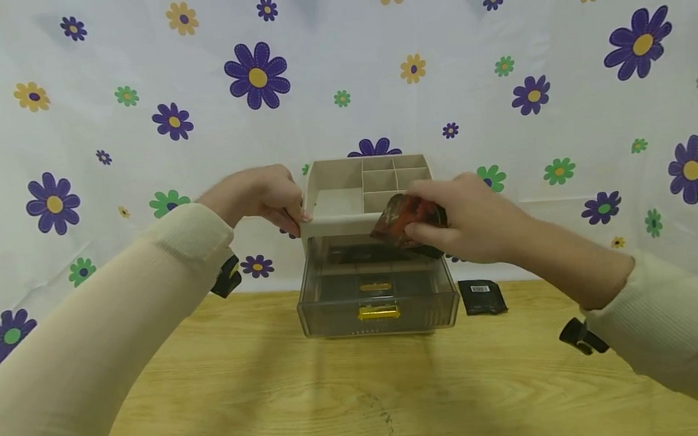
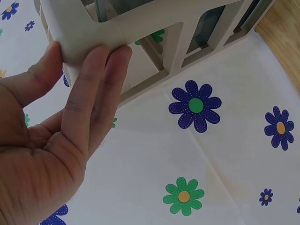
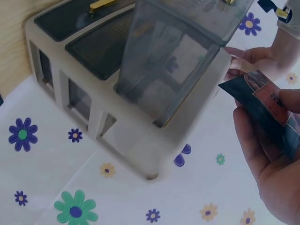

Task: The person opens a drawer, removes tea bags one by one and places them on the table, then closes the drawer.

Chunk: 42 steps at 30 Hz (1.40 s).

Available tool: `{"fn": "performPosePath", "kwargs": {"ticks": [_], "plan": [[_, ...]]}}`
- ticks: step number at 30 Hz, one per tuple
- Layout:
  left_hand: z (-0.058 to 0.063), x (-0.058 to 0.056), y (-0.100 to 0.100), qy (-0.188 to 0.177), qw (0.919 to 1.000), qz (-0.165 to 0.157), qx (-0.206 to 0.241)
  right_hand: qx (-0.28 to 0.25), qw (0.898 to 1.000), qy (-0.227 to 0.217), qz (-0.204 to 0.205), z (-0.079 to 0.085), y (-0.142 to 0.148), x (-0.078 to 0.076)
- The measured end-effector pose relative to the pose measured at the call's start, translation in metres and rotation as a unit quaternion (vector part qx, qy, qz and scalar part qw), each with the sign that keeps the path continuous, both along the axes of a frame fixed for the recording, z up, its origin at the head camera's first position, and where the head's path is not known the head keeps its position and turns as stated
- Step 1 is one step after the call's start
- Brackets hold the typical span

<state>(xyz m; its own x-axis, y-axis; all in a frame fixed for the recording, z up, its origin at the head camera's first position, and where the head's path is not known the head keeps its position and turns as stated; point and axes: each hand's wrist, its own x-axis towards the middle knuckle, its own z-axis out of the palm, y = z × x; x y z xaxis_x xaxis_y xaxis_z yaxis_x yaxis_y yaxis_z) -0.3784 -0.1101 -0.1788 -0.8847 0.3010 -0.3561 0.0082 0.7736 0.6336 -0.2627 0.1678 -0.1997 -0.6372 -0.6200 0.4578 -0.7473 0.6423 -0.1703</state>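
Note:
A beige desktop organizer (image 1: 331, 228) with a divided top tray stands on the table, its top smoky see-through drawer (image 1: 331, 318) pulled out. My left hand (image 1: 272, 191) grips the organizer's left top corner; in the left wrist view the thumb and fingers of the left hand (image 2: 70, 122) lie on either side of that corner. Between thumb and fingers, my right hand (image 1: 475, 217) pinches a dark packet with a red label (image 1: 406, 221), tilted above the open drawer. In the right wrist view, the packet (image 3: 269, 105) is apart from the drawer (image 3: 164, 56).
A small black packet with a barcode label (image 1: 482, 298) lies on the wooden table (image 1: 264, 396), right of the organizer. Lower drawers (image 3: 70, 18) with gold handles are closed. A flower-patterned sheet (image 1: 326, 46) hangs close behind.

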Motion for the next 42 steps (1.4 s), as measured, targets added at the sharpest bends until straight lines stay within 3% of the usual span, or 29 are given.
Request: {"fn": "performPosePath", "kwargs": {"ticks": [5, 12, 16, 26, 35, 42], "plan": [[-0.001, 0.000, 0.000, 0.000, 1.0000, 0.002, 0.004, -0.014, 0.999, 0.013, -0.033, -0.007, 0.018, -0.002], [-0.002, 0.000, -0.002, -0.003, 1.0000, 0.005, 0.006, -0.031, 0.995, 0.073, -0.062, -0.014, 0.047, -0.004], [0.000, 0.000, -0.002, -0.002, 1.0000, 0.005, 0.004, -0.040, 0.994, 0.067, -0.076, -0.020, 0.066, -0.007], [0.002, -0.002, -0.003, 0.004, 1.0000, 0.004, 0.006, -0.040, 0.990, 0.000, -0.137, -0.047, 0.112, -0.023], [0.000, -0.004, -0.002, 0.000, 0.9999, -0.003, 0.010, 0.008, 0.975, -0.116, -0.192, -0.090, 0.151, -0.041], [0.001, -0.004, 0.000, -0.005, 1.0000, 0.007, 0.004, 0.033, 0.965, -0.127, -0.226, -0.118, 0.172, -0.050]]}}
